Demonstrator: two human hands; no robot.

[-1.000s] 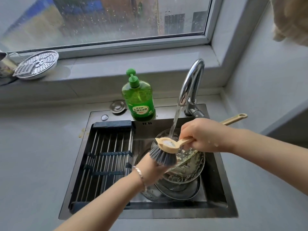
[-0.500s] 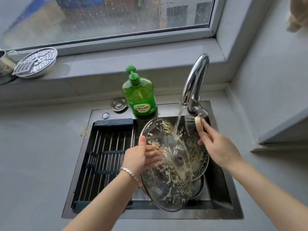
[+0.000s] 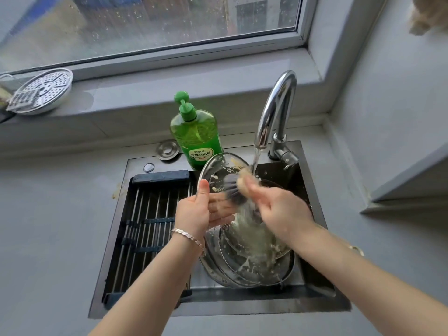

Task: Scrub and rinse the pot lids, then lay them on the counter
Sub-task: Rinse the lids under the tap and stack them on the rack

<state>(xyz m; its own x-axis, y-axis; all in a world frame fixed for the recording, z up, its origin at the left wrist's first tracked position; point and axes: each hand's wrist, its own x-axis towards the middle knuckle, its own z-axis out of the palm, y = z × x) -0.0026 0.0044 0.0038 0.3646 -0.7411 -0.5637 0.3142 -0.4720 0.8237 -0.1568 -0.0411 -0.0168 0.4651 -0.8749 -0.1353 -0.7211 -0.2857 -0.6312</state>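
A soapy glass pot lid (image 3: 218,174) stands tilted on edge in the sink (image 3: 315,301), under the running faucet (image 3: 276,105). My left hand (image 3: 198,212) grips its left rim, thumb in front and fingers behind the glass. My right hand (image 3: 278,209) grips a dish brush whose grey bristles (image 3: 234,190) press on the lid's face; the hand and brush are blurred by motion. More lids (image 3: 249,270) lie stacked in the basin below, streaked with foam.
A green dish-soap bottle (image 3: 196,134) stands behind the sink. A roll-up drying rack (image 3: 148,226) covers the sink's left half. A perforated steamer plate (image 3: 41,90) leans on the windowsill. Grey counter (image 3: 48,226) lies on both sides.
My left hand has tipped the glass lid up on edge. My right hand has swung the brush from under the faucet down onto the lid's face.
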